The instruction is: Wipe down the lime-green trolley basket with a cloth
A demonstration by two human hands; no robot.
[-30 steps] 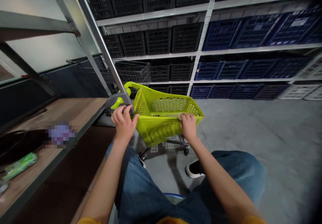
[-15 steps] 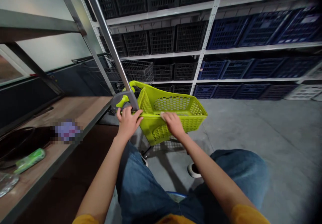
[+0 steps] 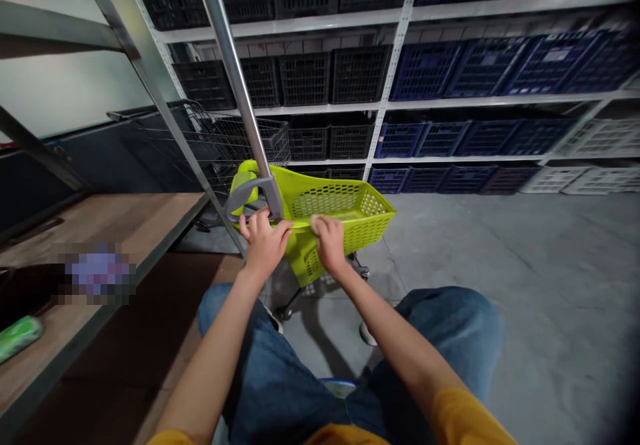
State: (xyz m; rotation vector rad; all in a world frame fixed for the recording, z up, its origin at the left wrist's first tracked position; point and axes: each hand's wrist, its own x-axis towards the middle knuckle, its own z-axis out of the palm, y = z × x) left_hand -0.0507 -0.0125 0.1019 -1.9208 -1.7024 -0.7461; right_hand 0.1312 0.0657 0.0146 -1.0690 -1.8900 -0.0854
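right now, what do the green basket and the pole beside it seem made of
Basket: probably molded plastic, slightly glossy, judging by its uniform colour and regular perforations. Pole: likely polished metal, perhaps steel; bright streaks run along its silvery surface.

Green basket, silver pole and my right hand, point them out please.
Green basket [image 3: 363, 237], head view: near side wall.
Silver pole [image 3: 237, 78], head view: middle of the shaft.
Right hand [image 3: 330, 239], head view: back of the hand.

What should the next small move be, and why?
Probably slide the right hand, holding a small pale item, along the rim of the lime-green perforated plastic cart basket, away from the left hand: both hands are close together there, while the rim beyond lies uncovered.
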